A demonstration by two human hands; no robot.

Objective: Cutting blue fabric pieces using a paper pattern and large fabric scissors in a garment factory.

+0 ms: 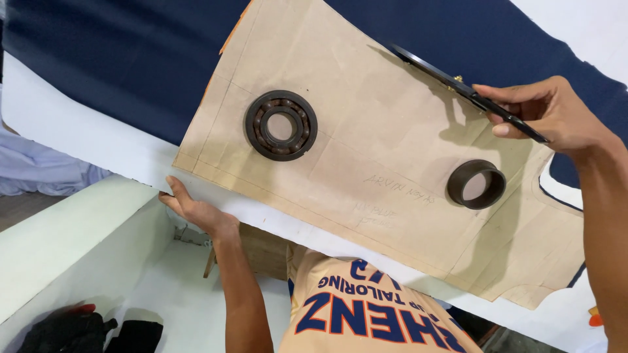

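A brown paper pattern piece [366, 144] lies on navy blue fabric [124, 59] on a white table [85, 131]. Two weights hold the paper down: a dark ball bearing [280, 125] at the left and a dark metal ring [476, 184] at the right. My right hand [556, 114] holds black scissors [458, 88] above the paper's upper right part, blades pointing up and left. My left hand [193, 209] rests on the table's near edge, fingers against the white surface, just below the paper's lower left corner.
Below the table edge I see my own shirt [366, 307], cream with blue lettering. A white bench or ledge [72, 242] stands at the lower left, with dark cloth [78, 330] on it. Pale blue fabric [39, 170] lies at the far left.
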